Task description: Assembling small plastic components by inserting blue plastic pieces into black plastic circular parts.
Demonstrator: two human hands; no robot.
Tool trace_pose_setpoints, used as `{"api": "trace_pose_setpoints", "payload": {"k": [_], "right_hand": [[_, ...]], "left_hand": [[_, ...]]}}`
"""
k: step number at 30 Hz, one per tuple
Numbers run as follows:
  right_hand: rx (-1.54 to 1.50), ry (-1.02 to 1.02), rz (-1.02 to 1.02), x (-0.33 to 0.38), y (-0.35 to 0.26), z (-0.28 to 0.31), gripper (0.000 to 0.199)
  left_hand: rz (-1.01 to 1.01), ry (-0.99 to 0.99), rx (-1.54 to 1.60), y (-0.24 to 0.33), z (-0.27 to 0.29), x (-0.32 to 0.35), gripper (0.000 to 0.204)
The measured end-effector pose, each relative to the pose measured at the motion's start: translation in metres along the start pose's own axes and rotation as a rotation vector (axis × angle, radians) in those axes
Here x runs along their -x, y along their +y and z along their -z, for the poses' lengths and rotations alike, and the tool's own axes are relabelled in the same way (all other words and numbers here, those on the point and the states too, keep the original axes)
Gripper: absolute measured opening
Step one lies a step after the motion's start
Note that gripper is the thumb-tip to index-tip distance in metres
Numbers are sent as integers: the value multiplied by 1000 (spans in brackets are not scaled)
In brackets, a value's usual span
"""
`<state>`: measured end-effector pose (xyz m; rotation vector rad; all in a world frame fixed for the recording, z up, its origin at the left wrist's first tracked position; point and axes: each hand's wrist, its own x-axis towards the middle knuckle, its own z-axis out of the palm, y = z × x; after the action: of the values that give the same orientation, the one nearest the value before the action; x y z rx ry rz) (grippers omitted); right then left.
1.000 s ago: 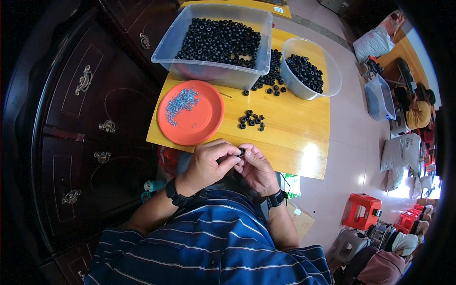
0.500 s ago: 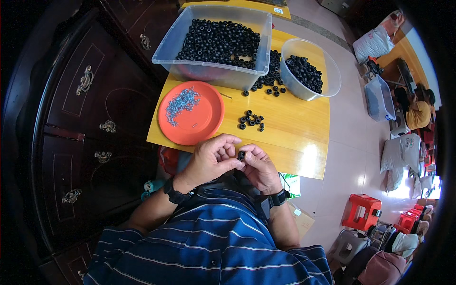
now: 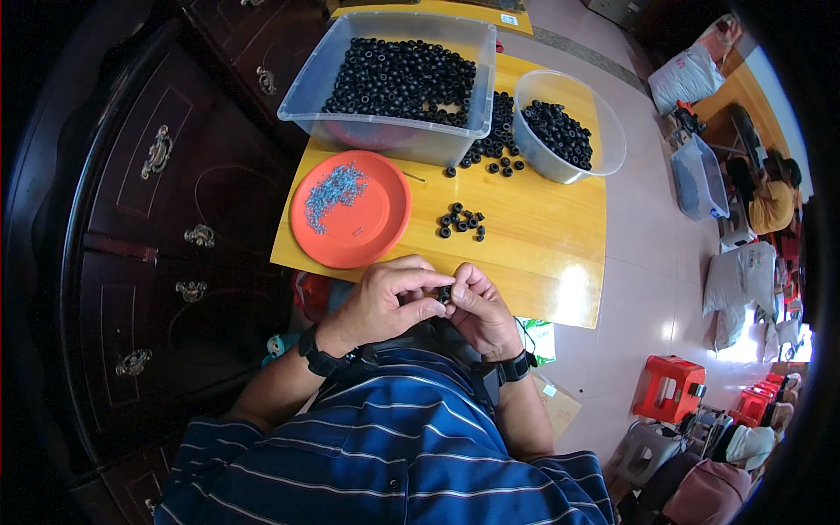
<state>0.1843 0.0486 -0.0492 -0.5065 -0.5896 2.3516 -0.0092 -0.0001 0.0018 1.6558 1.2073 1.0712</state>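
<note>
Just off the table's near edge, my hands meet around a small black ring-shaped part (image 3: pixel 444 295). My right hand (image 3: pixel 483 317) pinches it between thumb and fingers. The left hand (image 3: pixel 392 296) closes on it from the other side, index finger at its top and thumb lower down. Fingers cover much of the part. Beyond my hands, a small group of similar black parts (image 3: pixel 460 220) lies on the yellow table (image 3: pixel 534 254). An orange plate (image 3: pixel 385 214) to the left carries many tiny bluish-silver pieces (image 3: pixel 332 194), with one lying apart from the pile.
A large clear bin (image 3: pixel 394 131) of black parts stands at the back, beside a round clear tub (image 3: pixel 612 157) of them. More lie loose between. Dark wooden drawers (image 3: pixel 131 219) flank the left; a red stool (image 3: pixel 669 389) is on the floor at right, with a person (image 3: pixel 772 206) farther off.
My left index finger has come down and forward onto the top of the black part, narrowing the gap between my hands. The right hand has barely moved.
</note>
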Motion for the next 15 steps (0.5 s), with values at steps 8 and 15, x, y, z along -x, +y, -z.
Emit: {"api": "trace_pose_setpoints", "payload": {"k": [8,15], "right_hand": [[-91,-10,-28,1,3,-5,10],[-69,-41,-6,2,4,-10,13]], "left_hand": [[68,24,162,-2,-2,2,33],[47,32,101,7,-1,6,28]]}}
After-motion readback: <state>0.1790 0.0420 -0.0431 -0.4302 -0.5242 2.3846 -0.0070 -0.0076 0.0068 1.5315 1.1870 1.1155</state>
